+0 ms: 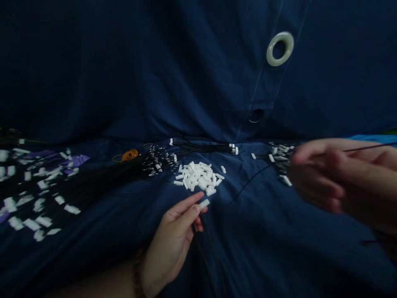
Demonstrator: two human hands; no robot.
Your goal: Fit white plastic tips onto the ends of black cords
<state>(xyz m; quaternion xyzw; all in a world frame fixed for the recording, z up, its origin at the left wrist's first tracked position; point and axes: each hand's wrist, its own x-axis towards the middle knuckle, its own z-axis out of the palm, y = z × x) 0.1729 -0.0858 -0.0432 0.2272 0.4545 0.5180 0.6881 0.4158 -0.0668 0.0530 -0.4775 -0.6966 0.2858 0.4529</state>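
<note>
Between thumb and forefinger, my left hand (pixel 176 231) pinches a small white connector housing (pixel 204 203). Thin black wires (pixel 212 248) hang down below that hand. Just beyond its fingertips lies a heap of loose white connector housings (pixel 200 176) on dark blue cloth. Off to the right, my right hand (pixel 347 178) is raised with its fingers closed, somewhat blurred. A thin black wire (pixel 372 146) runs out from its fingers toward the right edge. Partly behind that hand is a cluster of white-ended wires (pixel 281 155).
A large bundle of black wires with white connectors (pixel 40 186) spreads over the left side. Bare metal wire ends (pixel 158 159) lie beside the heap, near an orange tag (pixel 129 155). Behind hangs blue cloth with a pale ring eyelet (pixel 269 49).
</note>
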